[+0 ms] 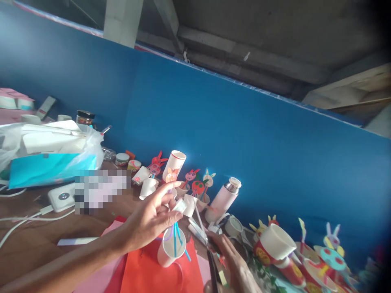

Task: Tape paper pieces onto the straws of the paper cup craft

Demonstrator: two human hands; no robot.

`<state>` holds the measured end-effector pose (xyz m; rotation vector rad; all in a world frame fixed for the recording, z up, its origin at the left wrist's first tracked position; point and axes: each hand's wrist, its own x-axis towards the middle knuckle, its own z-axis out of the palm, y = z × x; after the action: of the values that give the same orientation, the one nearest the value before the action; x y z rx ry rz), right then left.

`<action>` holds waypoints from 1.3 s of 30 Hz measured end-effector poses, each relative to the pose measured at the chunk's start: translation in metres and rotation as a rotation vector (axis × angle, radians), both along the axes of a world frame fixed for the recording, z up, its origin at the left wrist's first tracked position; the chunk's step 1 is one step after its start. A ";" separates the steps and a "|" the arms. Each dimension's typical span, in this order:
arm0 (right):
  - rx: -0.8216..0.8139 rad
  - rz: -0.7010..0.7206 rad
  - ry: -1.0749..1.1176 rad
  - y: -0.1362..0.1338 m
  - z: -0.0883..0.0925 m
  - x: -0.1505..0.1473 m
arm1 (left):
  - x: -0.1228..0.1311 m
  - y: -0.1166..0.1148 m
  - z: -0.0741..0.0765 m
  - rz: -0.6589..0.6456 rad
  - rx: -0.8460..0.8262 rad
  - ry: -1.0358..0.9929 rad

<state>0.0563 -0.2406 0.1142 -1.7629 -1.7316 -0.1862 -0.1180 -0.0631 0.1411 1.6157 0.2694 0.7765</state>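
My left hand (159, 213) reaches in from the left, thumb and fingers closed on a small white piece (179, 206), perhaps paper or card. Below it a white paper cup (167, 256) stands on a red sheet (140, 270). Thin blue strips (175, 240) and a purple one rise out of the cup, and one blue strip hangs over its right side. To the right, my right hand (233, 260) is wrapped round scissors (211, 260) with dark handles. Their thin blade points up and left, apart from the white piece. Part of the right hand's grip is hidden.
Behind my hands stand paper cups with animal-faced stick figures, a tall white cup (177, 160) and a pink thermos (222, 199). More decorated red cups (276, 244) crowd the right. A power bank (61, 197) with cables and a full plastic bag (91, 140) lie left. A blue partition (214, 122) rises behind.
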 end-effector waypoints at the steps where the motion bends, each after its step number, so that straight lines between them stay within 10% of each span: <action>1: -0.020 0.021 0.045 0.007 0.002 -0.001 | -0.001 -0.001 0.000 -0.005 0.005 0.002; 10: -0.136 0.054 0.093 0.027 0.017 -0.008 | -0.002 0.001 -0.001 -0.025 0.044 0.046; 39: 0.043 -0.019 -0.310 0.023 -0.010 0.004 | 0.002 0.004 -0.004 -0.132 0.000 0.078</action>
<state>0.0608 -0.2175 0.1042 -1.7917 -1.9087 -0.5254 -0.1160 -0.0592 0.1370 1.6479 0.2156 0.6134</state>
